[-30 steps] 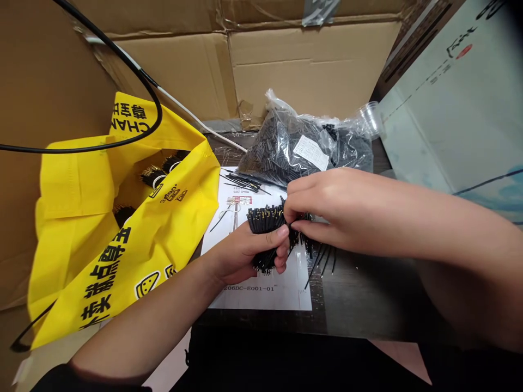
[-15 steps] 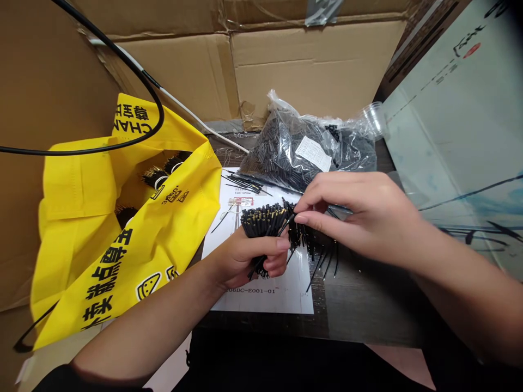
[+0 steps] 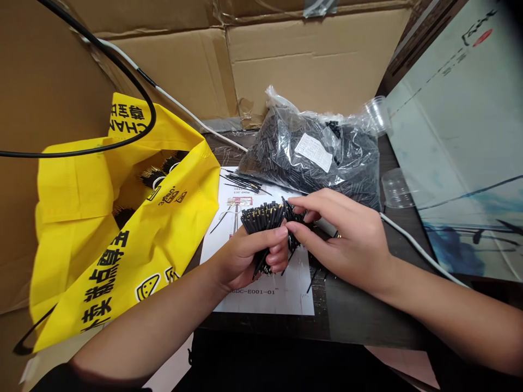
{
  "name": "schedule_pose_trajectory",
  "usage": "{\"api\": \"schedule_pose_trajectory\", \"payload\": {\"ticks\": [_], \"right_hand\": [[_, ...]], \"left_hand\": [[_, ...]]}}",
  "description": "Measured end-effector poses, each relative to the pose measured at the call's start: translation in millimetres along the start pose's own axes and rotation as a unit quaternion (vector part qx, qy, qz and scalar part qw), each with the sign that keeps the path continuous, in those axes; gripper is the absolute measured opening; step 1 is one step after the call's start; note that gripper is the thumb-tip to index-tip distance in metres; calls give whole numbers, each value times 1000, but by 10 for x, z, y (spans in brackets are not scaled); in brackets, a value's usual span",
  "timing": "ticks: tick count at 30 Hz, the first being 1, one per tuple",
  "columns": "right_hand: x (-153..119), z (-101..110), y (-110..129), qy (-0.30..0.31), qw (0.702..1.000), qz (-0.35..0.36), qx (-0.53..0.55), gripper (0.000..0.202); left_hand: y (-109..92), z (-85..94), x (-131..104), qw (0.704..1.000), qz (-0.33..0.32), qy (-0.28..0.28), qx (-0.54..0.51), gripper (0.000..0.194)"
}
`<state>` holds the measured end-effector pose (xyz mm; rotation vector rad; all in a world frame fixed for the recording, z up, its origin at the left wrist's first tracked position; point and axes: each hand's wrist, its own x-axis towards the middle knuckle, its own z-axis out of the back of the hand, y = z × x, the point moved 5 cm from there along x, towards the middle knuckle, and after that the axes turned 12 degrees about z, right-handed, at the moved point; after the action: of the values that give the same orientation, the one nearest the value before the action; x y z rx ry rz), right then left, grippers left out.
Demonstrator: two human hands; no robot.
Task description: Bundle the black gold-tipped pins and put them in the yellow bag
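My left hand (image 3: 259, 250) is wrapped round a bundle of thin black wires (image 3: 263, 216), which stands roughly upright with several gold-coloured tips at its top. My right hand (image 3: 347, 234) is at the bundle's right side, its thumb and index finger apart and their tips against or very near the wires. Whether a single wire lies between those fingertips is hard to see. More loose black wires lie behind and below the right hand, partly hidden by it. Under both hands is a printed white sheet (image 3: 265, 302) on the dark table.
A clear plastic bag of short black tubes (image 3: 281, 147) lies at the back, by clear plastic cups (image 3: 398, 190). Loose black wires (image 3: 245, 182) rest on the sheet. At left, a yellow bag (image 3: 163, 239) holds more wire bundles (image 3: 153, 177). Cardboard (image 3: 310, 65) stands behind; a black cable (image 3: 102, 147) hangs at left.
My right hand has shifted slightly down and closer to the bundle, and its pinched thumb and index finger have parted. The left hand keeps its hold in about the same place.
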<state>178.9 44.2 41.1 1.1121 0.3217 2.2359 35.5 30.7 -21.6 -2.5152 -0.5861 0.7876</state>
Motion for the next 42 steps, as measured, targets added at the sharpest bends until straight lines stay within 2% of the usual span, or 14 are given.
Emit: {"api": "schedule_pose_trajectory", "payload": {"ticks": [4, 10, 15, 19, 24, 28, 30, 32, 35, 37, 40, 42], "right_hand": [[12, -14, -9, 0, 1000, 9, 26, 23], [14, 5, -29, -8, 999, -18, 28, 16], [-11, 33, -8, -7, 1000, 0, 12, 16], [-11, 76, -19, -12, 1000, -16, 15, 17], [34, 69, -68, 29, 990, -89, 106, 5], [6, 43, -172, 47, 967, -187, 167, 5], [-22, 28, -197, 58, 960, -204, 181, 6], [-30, 48, -181, 48, 971, -178, 150, 5], [5, 101, -70, 14, 995, -71, 65, 12], [41, 112, -4, 14, 999, -14, 34, 21], [103, 121, -2, 53, 998, 0, 30, 28], [125, 148, -16, 71, 997, -10, 24, 32]], "left_hand": [[4, 3, 18, 1000, -3, -9, 2, 44], [35, 16, 40, 1000, -5, -11, 18, 48], [30, 11, 42, 999, -26, 3, 27, 46], [13, -5, 18, 998, -46, 13, 39, 42], [32, 17, 13, 997, -43, 7, 70, 41], [36, 33, 19, 997, -39, -7, 72, 37], [25, 29, 17, 997, -41, -11, 62, 36], [22, 27, 18, 998, -35, -14, 53, 39], [38, 49, 26, 997, -29, -33, 66, 41], [60, 68, 37, 994, -27, -49, 94, 40], [89, 70, 55, 991, -14, -59, 116, 41], [83, 55, 60, 994, -7, -60, 90, 43]]}}
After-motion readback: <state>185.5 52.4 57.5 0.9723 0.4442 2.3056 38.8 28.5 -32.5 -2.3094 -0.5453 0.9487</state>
